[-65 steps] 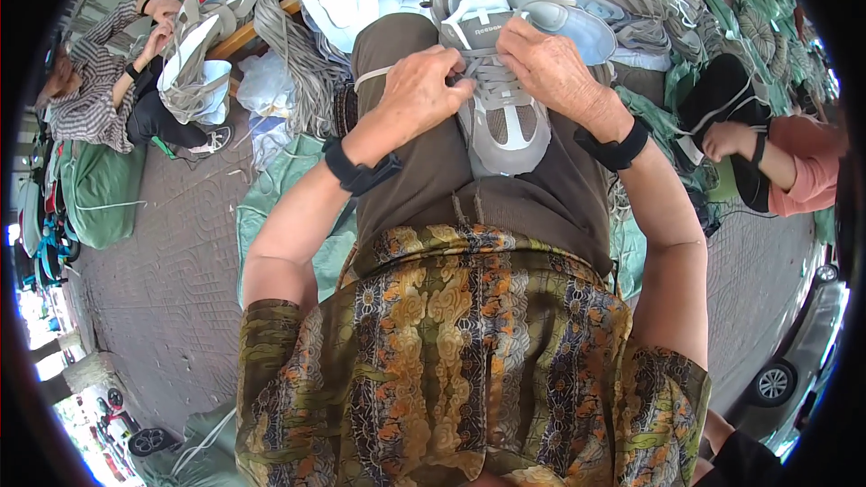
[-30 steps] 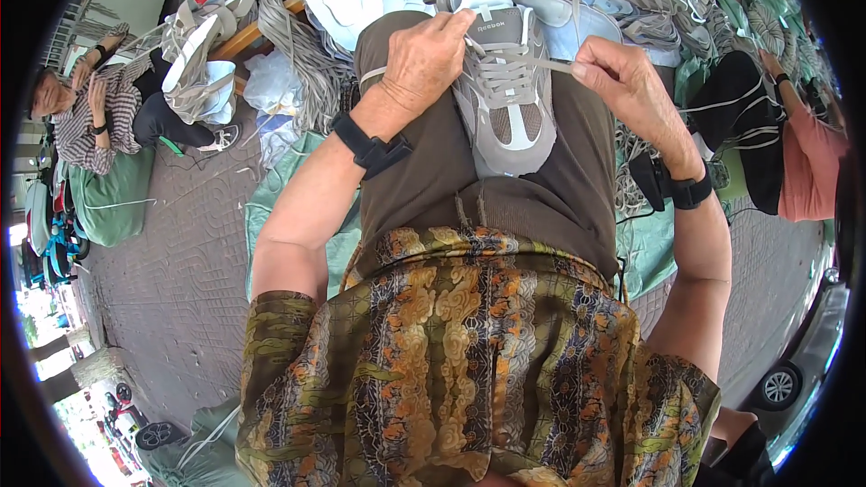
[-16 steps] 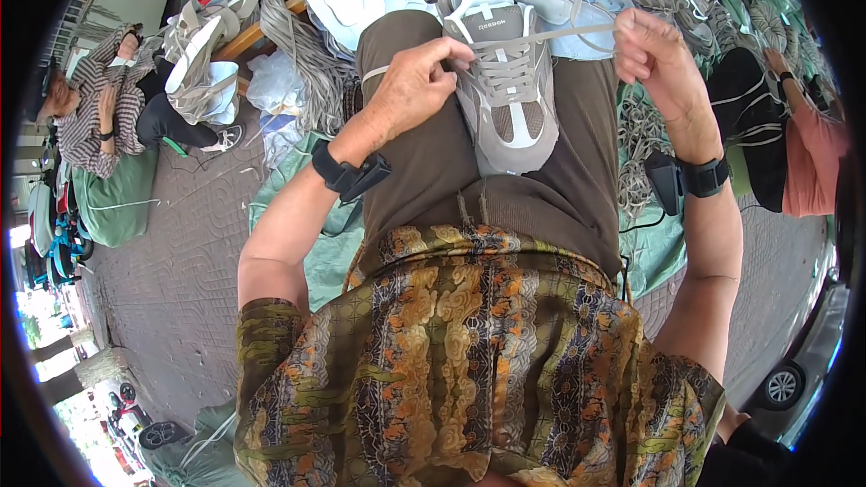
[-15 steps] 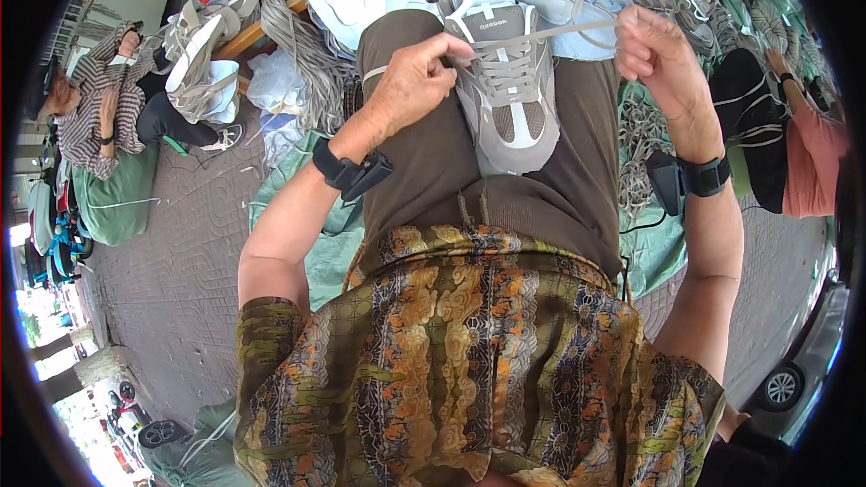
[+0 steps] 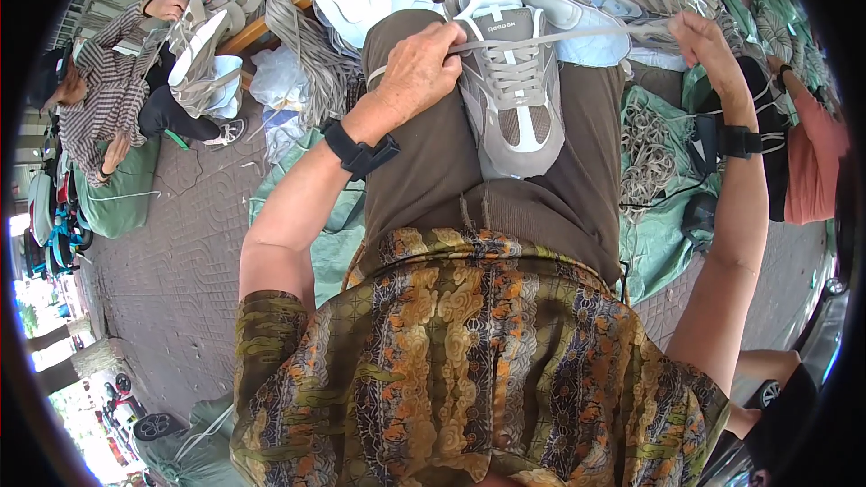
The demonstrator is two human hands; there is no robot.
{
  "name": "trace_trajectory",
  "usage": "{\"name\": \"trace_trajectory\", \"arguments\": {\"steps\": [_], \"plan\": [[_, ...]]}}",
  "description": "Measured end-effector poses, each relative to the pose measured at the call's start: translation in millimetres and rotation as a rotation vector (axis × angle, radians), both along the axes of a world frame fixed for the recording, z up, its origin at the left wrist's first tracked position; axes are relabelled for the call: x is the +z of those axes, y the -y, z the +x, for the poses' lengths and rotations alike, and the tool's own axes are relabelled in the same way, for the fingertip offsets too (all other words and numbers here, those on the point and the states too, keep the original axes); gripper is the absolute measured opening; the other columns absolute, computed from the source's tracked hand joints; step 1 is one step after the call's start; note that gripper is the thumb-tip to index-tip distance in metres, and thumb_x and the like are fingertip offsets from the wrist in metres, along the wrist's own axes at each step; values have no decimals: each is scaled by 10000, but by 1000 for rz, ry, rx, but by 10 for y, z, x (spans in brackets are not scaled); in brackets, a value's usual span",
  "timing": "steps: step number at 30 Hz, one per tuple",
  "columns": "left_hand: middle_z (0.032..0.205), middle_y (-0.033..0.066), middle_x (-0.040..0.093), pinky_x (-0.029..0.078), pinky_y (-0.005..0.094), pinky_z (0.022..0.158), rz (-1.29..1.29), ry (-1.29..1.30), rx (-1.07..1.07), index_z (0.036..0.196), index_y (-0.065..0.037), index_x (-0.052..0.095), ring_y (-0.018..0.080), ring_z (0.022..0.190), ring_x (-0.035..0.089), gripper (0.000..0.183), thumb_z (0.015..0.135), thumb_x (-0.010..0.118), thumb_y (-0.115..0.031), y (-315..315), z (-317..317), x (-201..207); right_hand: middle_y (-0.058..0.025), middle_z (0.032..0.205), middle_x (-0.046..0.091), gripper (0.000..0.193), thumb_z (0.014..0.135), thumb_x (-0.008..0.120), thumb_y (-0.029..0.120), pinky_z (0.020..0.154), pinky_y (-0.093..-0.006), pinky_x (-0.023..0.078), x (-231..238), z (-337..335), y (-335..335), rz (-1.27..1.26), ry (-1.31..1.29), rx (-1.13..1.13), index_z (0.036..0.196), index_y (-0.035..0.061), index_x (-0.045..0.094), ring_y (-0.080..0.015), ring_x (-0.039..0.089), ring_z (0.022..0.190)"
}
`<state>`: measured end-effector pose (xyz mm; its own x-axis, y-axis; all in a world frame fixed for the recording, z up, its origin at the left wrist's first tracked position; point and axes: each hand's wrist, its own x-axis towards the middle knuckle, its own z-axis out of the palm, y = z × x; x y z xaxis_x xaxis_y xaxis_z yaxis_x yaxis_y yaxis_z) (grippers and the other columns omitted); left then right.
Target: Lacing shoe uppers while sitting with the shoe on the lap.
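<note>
A grey-beige sneaker (image 5: 525,146) with white trim rests between my thighs, its toe toward me. Its lower eyelets are laced in crossing rows. A flat beige shoelace (image 5: 577,35) runs nearly level across the shoe's tongue. On the left of the shoe, my left hand (image 5: 417,72) is closed, thumb and fingers pinching the shoelace near the collar. Well out to the right, my right hand (image 5: 705,47) is raised and closed on the shoelace, which is stretched between both hands. Fingertips of the left hand are partly hidden.
Stacked shoe uppers with white linings (image 5: 350,2) lie beyond my knees. A tangled heap of laces (image 5: 648,158) lies on a green sack (image 5: 663,257) at my right. A person in a checked shirt (image 5: 104,95) sits at left; a pink sleeve (image 5: 812,158) shows at right.
My right hand has moved outward to the right, lengthening the stretch of shoelace. My left hand has shifted slightly up and left. The person at left has raised a hand to the hanging shoes.
</note>
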<state>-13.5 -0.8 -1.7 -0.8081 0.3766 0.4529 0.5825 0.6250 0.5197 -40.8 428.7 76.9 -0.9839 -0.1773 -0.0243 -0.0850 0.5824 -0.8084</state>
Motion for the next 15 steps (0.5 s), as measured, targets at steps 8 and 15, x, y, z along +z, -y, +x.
{"name": "trace_trajectory", "arguments": {"steps": [8,15], "plan": [[839,204,662,506,447,701,-303,-3,0,1013,-66,610,388,775,638,189,847,554,-138,287,-33,111,-90,692,577,157,906,598,210,601,-369,435,-147,397,-170,610,-349,80,936,58,570,-283,567,629],[741,185,618,479,428,649,-209,205,-80,946,-55,616,346,693,623,182,831,616,-196,508,-49,439,-217,875,654,137,913,520,97,716,-492,498,-163,629,-516,919,-591,-89,995,19,597,-424,623,848]]}}
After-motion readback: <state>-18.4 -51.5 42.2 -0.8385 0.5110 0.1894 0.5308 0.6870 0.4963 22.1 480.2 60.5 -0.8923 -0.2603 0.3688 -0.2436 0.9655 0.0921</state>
